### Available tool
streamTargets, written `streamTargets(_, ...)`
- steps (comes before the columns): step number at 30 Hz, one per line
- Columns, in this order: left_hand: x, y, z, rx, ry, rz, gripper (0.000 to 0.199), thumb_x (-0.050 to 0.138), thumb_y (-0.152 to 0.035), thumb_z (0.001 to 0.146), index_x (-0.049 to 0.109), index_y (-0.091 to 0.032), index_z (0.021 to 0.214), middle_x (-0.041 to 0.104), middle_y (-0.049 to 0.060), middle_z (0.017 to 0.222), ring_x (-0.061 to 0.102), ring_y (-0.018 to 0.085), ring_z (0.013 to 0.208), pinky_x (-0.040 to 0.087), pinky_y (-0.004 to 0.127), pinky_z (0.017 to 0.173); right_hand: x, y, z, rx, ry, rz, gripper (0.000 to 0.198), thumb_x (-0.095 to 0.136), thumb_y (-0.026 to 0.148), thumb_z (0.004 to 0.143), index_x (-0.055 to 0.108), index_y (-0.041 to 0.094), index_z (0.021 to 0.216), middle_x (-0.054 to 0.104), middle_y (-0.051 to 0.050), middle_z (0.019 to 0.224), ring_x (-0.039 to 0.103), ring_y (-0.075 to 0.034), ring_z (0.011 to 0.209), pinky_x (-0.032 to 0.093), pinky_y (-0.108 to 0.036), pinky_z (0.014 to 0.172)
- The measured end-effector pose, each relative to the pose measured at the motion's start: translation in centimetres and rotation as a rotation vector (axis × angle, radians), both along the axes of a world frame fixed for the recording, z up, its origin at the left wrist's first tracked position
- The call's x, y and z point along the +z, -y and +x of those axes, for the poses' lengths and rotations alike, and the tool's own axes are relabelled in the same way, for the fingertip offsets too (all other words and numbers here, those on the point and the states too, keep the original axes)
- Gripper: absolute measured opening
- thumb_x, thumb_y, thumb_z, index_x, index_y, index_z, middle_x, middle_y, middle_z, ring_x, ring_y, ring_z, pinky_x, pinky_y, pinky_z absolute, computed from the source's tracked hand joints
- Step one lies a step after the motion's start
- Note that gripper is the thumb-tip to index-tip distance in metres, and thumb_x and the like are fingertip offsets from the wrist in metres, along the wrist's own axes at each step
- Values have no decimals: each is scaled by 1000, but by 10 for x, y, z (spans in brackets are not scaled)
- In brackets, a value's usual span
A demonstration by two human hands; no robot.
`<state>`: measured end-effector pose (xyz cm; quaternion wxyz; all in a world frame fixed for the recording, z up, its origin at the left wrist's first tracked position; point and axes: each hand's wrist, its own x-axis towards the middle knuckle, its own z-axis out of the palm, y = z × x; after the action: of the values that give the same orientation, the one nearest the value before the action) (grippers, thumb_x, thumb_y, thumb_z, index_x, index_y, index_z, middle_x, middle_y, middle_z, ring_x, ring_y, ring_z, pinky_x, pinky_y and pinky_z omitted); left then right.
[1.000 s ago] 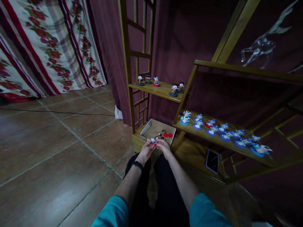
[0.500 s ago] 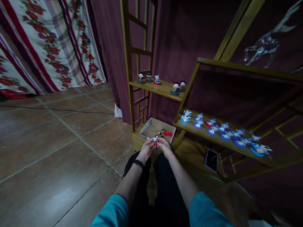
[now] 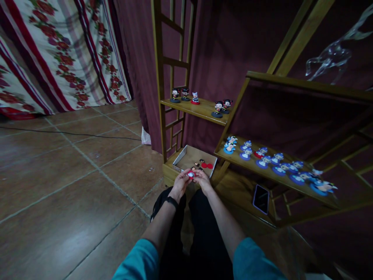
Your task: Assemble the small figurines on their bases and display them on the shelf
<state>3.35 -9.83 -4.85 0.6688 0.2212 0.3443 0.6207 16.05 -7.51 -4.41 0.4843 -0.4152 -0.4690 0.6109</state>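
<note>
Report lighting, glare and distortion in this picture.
Head view: dim light, with pale glare on the glossy brown tiled floor; head view: apparent wide-angle stretch on the blue-and-white figurine nearest the right edge; head view: the red-and-white figurine between the left hand and right hand too small for fine detail.

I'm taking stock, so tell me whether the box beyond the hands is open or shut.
Open: no lid covers the box, and red discs and small dark pieces show inside it.
</note>
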Motion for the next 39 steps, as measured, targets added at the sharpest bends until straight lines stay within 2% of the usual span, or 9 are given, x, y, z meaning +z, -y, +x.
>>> streamTargets(8,-2,-2,0,16,-21,25,38,70,-7,63,66,-15,100,67,9,100,63,14,78,49,24,67,1,0,-1,-21,-1,15,36,63,18,52,58,24,88,66,2,79,55,-13,62,41,-25,59)
streamTargets(17,-2,1,2,66,-68,77,31,67,-7,66,67,-13,96,68,7,88,61,11,69,49,23,64,-4,-2,-1,-11,4,13,37,67,21,54,58,24,90,67,2,80,57,-13,65,41,-25,59)
streamTargets(24,-2,0,3,86,-30,5,25,64,-5,68,63,-12,93,66,6,79,61,11,63,49,21,60,-8,-4,-3,-29,7,-50,38,71,29,57,64,22,94,67,0,79,59,-12,65,43,-24,59)
streamTargets(30,-1,0,2,9,7,-48,15,65,-9,70,63,-10,85,66,8,78,63,13,67,50,23,63,-10,-6,0,-26,-28,-92,38,71,37,59,65,20,93,66,0,74,58,-10,61,44,-23,59)
streamTargets(35,-1,1,1,-52,20,0,24,70,-6,64,64,-11,87,67,7,81,63,12,70,49,22,66,-11,-6,1,-7,-33,-82,40,73,34,56,65,21,93,68,-1,78,60,-12,67,44,-23,62)
streamTargets(39,-2,2,2,-24,33,46,35,71,-1,59,65,-13,91,67,5,84,62,12,74,48,22,71,-11,-6,0,2,-37,-68,40,74,30,55,65,22,93,69,-1,85,60,-13,70,44,-24,63)
